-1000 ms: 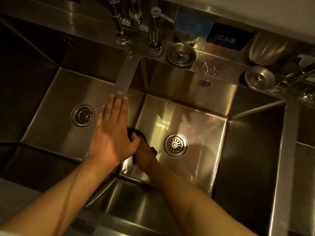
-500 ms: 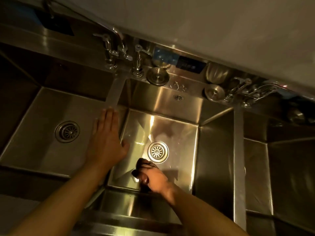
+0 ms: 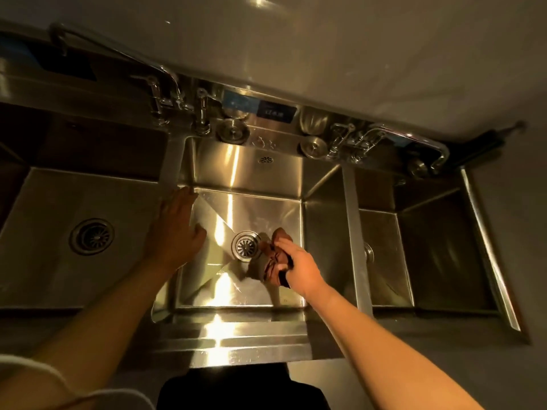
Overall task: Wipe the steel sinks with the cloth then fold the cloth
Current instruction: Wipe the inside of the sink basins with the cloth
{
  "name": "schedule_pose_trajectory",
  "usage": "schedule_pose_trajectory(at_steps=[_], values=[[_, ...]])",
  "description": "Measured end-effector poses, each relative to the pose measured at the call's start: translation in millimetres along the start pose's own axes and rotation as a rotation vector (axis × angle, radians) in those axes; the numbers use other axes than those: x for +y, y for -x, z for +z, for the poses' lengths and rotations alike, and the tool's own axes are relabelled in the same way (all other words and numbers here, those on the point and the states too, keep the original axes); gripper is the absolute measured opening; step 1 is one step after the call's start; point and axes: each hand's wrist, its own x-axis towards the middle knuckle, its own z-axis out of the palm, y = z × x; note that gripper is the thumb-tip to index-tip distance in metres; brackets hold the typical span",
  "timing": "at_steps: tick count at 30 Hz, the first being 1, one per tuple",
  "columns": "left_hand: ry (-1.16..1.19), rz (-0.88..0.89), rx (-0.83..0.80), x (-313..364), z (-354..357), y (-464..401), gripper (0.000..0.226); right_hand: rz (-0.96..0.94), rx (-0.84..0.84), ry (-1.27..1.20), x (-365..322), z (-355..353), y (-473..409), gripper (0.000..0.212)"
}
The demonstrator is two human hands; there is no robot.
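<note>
Steel sinks (image 3: pixel 207 291): three basins in a row, wiping in middle one | left hand (image 3: pixel 174 232) flat, fingers spread, resting on left divider | right hand (image 3: pixel 299 261) grips bunched brown cloth (image 3: pixel 273 258) on basin floor, just right of drain (image 3: pixel 246 246), nearer right hand.

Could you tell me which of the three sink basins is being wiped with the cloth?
The middle basin: the right hand presses the cloth beside its drain.

Dim warm light, glare on the middle sink (image 3: pixel 207 173), wide-angle bending at edges.
</note>
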Motion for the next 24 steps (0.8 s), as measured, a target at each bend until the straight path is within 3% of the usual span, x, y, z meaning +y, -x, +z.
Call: schedule_pose_trajectory(at_steps=[3, 12, 20, 24], values=[[0.093, -0.006, -0.001, 10.1, 3.4, 7.0, 0.072, -0.023, 0.022, 0.048, -0.4, -25.9, 16.0, 0.065], [0.204, 0.207, -0.136, 94.2, 47.8, 50.2, 0.065, 0.074, 0.343, 0.008, 34.2, -90.4, 102.2, 0.068], [0.148, 0.343, -0.209, 144.9, 84.4, 83.0, 0.061, 0.211, 0.272, 0.39, 67.5, -50.9, 187.7, 0.055], [0.083, 0.318, -0.245, 159.4, 102.7, 98.4, 0.061, 0.269, 0.268, 0.409, 74.8, -40.9, 185.6, 0.073]])
